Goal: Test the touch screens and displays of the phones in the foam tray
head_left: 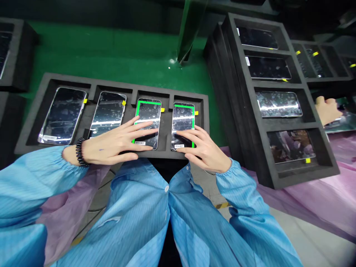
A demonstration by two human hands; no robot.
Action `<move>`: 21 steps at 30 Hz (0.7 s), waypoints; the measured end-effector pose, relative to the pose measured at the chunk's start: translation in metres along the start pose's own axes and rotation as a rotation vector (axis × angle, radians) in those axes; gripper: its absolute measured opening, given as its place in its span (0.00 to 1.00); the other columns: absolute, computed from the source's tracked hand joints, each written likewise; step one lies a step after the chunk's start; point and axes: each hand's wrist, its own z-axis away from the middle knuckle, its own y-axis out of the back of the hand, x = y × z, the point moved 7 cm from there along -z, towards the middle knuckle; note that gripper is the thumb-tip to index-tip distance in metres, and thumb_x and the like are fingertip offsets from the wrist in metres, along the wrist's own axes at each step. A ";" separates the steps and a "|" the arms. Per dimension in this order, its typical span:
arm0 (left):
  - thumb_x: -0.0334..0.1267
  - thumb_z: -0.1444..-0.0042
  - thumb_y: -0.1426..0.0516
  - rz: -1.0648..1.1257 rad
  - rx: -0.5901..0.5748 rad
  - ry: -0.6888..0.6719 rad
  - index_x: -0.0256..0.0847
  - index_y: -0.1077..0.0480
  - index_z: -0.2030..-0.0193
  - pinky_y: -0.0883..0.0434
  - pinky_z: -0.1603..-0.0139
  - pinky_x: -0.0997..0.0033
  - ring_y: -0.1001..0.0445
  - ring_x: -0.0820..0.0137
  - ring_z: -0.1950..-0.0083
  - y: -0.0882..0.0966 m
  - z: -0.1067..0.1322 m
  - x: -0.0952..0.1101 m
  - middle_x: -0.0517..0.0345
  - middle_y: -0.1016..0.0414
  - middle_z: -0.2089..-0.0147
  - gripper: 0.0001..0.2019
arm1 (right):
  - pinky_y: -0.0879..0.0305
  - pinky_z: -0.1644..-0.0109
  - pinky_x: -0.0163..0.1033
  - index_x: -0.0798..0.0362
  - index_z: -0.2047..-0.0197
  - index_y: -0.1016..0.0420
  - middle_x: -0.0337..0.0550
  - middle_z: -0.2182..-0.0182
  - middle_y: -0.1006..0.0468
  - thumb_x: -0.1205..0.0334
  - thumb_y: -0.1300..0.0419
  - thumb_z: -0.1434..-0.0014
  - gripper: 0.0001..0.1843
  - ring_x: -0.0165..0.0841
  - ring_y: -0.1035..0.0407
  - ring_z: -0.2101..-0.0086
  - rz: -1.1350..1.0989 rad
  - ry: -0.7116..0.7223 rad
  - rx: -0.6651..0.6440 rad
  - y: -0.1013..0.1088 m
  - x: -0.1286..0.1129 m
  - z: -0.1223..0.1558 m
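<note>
A black foam tray (pixel 111 83) lies in front of me with several phones in its compartments. My left hand (pixel 119 142) is spread, its fingertips over the third phone (pixel 148 111), whose screen shows a green border. Fingers apart, my right hand (pixel 204 148) rests on the rightmost phone (pixel 182 116), which has green lines along its screen edges too. The dark-screened leftmost phone (pixel 62 115) and the second phone (pixel 108 109) lie to the left; my left hand covers the lower end of the second. Yellow tabs stick out from the phones' right sides.
On the right stands a stack of black foam trays (pixel 282 87) with phones in the top one. Beyond it a co-worker's hand (pixel 328 110) shows. More foam blocks (pixel 20 55) stand at the left edge. A green post (pixel 190 29) rises from the green table (pixel 111 48).
</note>
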 end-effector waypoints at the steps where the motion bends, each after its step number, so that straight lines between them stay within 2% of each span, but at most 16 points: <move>1: 0.46 0.34 0.50 -0.001 -0.007 -0.001 0.58 0.36 0.32 0.66 0.19 0.42 0.60 0.57 0.19 -0.001 -0.001 0.000 0.64 0.63 0.20 0.23 | 0.45 0.30 0.65 0.48 0.49 0.18 0.53 0.35 0.31 0.58 0.49 0.30 0.17 0.45 0.36 0.38 0.002 0.004 -0.005 -0.001 -0.001 -0.002; 9: 0.47 0.33 0.51 -0.020 -0.016 -0.041 0.55 0.38 0.31 0.69 0.19 0.44 0.66 0.58 0.19 -0.006 -0.010 0.004 0.62 0.67 0.20 0.24 | 0.49 0.28 0.63 0.49 0.50 0.20 0.52 0.32 0.34 0.58 0.50 0.29 0.17 0.44 0.38 0.36 0.000 0.020 -0.039 -0.009 -0.006 -0.013; 14: 0.47 0.33 0.50 -0.011 -0.026 -0.010 0.60 0.41 0.30 0.68 0.20 0.41 0.64 0.57 0.19 -0.009 -0.011 -0.001 0.63 0.65 0.20 0.25 | 0.49 0.28 0.64 0.49 0.51 0.19 0.52 0.33 0.33 0.58 0.49 0.29 0.16 0.44 0.38 0.37 -0.010 0.027 -0.052 -0.008 -0.004 -0.016; 21: 0.47 0.33 0.52 0.033 -0.041 0.044 0.66 0.40 0.32 0.65 0.22 0.33 0.60 0.53 0.19 -0.004 -0.019 -0.020 0.65 0.63 0.20 0.23 | 0.51 0.27 0.65 0.46 0.51 0.18 0.50 0.31 0.36 0.54 0.51 0.28 0.19 0.45 0.40 0.36 0.019 -0.022 -0.033 -0.003 0.020 -0.031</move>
